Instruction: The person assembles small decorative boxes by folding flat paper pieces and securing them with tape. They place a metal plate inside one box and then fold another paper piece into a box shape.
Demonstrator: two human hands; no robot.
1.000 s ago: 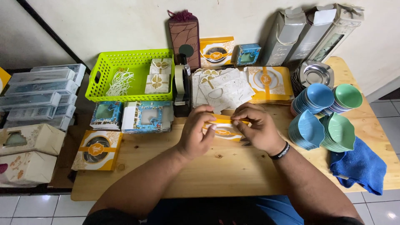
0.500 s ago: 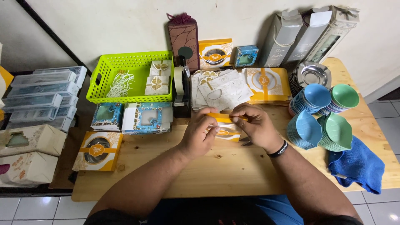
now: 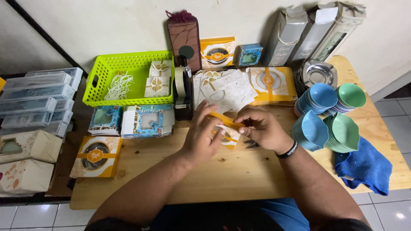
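Both my hands meet over the middle of the wooden table (image 3: 239,179). My left hand (image 3: 205,137) and my right hand (image 3: 263,128) grip a small orange and white cardboard gift box (image 3: 227,134) between them, part folded and tilted. My right wrist carries a black band. Behind the hands lies a loose pile of flat white box blanks (image 3: 224,92) with gold prints, and beside it a stack of flat orange box blanks (image 3: 272,83).
A green basket (image 3: 128,77) holds tags and small cards at the back left. A tape dispenser (image 3: 182,92) stands next to it. Blue and green leaf dishes (image 3: 329,115) stack at the right, above a blue cloth (image 3: 364,167). Finished boxes (image 3: 96,156) sit left.
My hands have shifted slightly while working the orange box; its flap is now lifted higher between my fingers. Nothing else on the table has moved.
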